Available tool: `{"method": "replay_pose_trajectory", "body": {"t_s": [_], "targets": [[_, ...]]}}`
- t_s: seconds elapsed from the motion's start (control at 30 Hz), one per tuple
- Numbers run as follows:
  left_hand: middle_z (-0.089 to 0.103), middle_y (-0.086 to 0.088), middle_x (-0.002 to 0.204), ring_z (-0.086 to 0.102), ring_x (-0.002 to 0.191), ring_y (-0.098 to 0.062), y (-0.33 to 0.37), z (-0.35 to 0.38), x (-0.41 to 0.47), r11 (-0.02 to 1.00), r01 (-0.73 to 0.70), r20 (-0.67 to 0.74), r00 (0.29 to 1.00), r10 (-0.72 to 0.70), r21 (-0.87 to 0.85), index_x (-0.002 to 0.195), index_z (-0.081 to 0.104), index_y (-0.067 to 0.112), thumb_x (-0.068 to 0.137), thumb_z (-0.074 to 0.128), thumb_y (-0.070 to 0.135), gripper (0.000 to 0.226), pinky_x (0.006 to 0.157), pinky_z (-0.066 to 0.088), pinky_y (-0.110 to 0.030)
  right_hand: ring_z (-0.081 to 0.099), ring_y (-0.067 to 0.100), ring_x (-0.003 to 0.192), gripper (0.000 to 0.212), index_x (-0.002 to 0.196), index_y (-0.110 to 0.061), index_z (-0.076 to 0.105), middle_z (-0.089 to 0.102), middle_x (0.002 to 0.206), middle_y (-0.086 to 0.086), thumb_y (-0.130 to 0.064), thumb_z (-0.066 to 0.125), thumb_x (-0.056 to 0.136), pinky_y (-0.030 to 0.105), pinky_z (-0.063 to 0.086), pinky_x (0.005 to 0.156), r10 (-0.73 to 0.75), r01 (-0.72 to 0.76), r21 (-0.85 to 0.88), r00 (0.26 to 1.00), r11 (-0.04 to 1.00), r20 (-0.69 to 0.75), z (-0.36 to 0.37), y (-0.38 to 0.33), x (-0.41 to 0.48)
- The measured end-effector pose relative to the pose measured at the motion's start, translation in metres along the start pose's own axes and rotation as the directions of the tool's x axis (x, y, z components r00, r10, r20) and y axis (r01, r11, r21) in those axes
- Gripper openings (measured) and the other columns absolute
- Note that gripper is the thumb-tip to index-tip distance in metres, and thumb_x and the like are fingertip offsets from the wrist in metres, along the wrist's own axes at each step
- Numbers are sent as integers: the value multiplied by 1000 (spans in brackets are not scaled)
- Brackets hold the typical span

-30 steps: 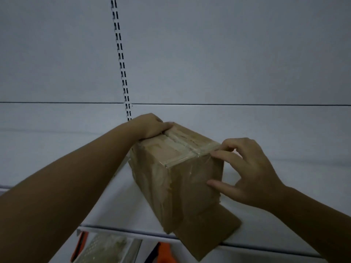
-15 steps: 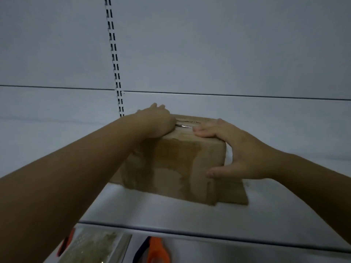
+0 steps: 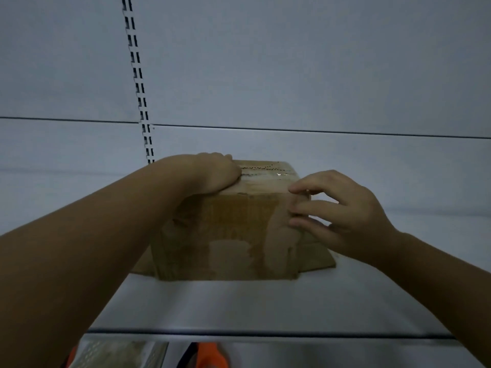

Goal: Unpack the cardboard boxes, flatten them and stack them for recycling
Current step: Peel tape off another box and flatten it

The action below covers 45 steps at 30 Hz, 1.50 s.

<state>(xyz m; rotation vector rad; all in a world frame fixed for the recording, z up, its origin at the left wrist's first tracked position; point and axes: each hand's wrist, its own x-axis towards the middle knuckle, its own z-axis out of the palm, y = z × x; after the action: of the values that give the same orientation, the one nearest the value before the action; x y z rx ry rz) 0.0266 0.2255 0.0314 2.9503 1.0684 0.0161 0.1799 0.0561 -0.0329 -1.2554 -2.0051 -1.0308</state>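
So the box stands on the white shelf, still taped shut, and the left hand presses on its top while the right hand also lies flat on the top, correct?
Not quite. In the head view the right hand is at the right side edge of the box, fingers curled there, not flat on top. The rest holds: taped box on the white shelf, left hand pressing its top.

A brown cardboard box stands upright on a pale shelf, its long front face toward the camera. Clear tape runs along the closed top seam and glints at one spot. The front face is mottled — darker patches, torn paper. Loose flaps lie flat on the shelf at both lower ends — the right one wider.
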Motion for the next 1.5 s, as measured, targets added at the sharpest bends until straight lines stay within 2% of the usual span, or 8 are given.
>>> {"method": "replay_pose_trajectory", "body": {"t_s": [0.13,0.4,0.6,0.77,0.97,1.2,1.37,1.5], "targets": [[29,-16,150,30,135,-31,-1,1,3,1000,-12,2,1000,12,-6,140,32,6,101,23,28,45,108,23,-40,60,26,96,23,94,-5,73,65,111,16,-25,70,84,34,53,72,-64,67,-25,990,997,123,-9,6,-2],[27,-12,152,28,137,-28,-3,1,6,994,39,-10,999,-40,-101,143,29,11,99,25,36,50,109,22,-39,63,27,85,13,75,-2,71,70,93,16,-10,67,84,37,51,66,-218,214,-164,976,963,-4,0,4,3],[35,-18,146,35,130,-33,3,0,0,999,17,-21,1000,-18,-49,138,36,4,101,25,30,46,103,27,-37,53,23,88,7,85,-7,53,67,89,18,-12,53,91,34,49,73,-243,239,-145,970,960,-10,9,4,6],[35,-19,145,35,130,-33,3,-1,-1,999,17,-32,999,-18,-30,138,36,3,102,24,27,45,103,28,-36,49,20,85,22,74,0,60,63,88,16,-11,49,90,22,40,75,42,-41,24,998,999,-37,10,-9,10],[33,-14,148,33,132,-32,0,0,1,992,58,-38,997,-63,-112,140,34,11,99,27,34,48,104,26,-39,53,9,87,24,84,-6,60,59,90,-5,-21,43,91,20,44,70,383,-354,353,924,866,-14,1,-22,10],[32,-14,149,32,133,-31,1,0,-1,992,52,-41,998,-57,-117,141,33,9,100,26,33,47,105,25,-38,60,29,86,17,80,-6,72,67,95,14,-19,63,85,40,47,69,39,-38,-113,999,993,5,0,-17,9],[34,-15,147,34,131,-33,0,1,1,992,63,-50,996,-69,-112,140,34,11,99,27,35,48,105,27,-42,58,10,89,14,80,-9,69,67,92,2,-16,59,86,24,49,77,180,-182,168,983,969,27,-8,-19,18],[36,-13,146,37,130,-32,-1,3,3,993,47,-67,996,-54,-109,139,36,13,99,27,35,47,105,28,-43,67,8,83,21,79,-21,61,70,84,-8,-1,60,84,17,53,73,597,-498,600,801,626,42,-20,-13,17]]}}
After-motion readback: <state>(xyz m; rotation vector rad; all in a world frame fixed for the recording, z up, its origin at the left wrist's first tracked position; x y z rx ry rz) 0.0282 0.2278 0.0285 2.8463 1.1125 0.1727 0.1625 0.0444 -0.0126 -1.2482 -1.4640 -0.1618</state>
